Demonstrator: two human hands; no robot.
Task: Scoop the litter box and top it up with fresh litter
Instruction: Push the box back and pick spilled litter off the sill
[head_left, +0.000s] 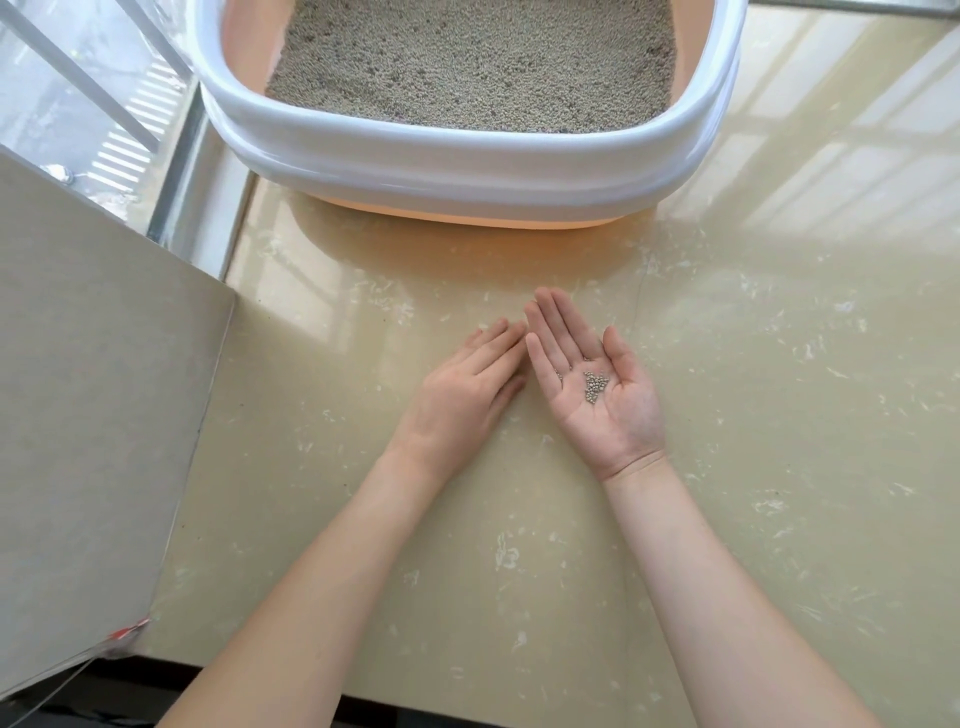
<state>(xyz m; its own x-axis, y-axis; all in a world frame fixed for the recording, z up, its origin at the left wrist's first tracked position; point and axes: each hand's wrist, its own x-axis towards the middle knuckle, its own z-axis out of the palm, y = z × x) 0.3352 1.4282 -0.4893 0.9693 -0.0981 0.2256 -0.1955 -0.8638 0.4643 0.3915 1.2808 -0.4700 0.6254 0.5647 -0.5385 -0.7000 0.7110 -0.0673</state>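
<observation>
The litter box (467, 161) has a white rim over a pale pink base and stands at the top of the view. Grey-brown litter (478, 62) fills it. On the glossy cream floor below it, my right hand (597, 384) lies palm up with straight fingers. A small heap of grey litter grains (595, 384) rests in that palm. My left hand (467, 389) lies palm down just to its left, fingers straight, its fingertips next to the edge of the right hand. Neither hand touches the box.
A beige tiled wall corner (104, 389) juts in at the left. Behind it, a glass pane with a white frame (93, 93) runs to the floor track. A dark strip (156, 691) borders the floor at the bottom.
</observation>
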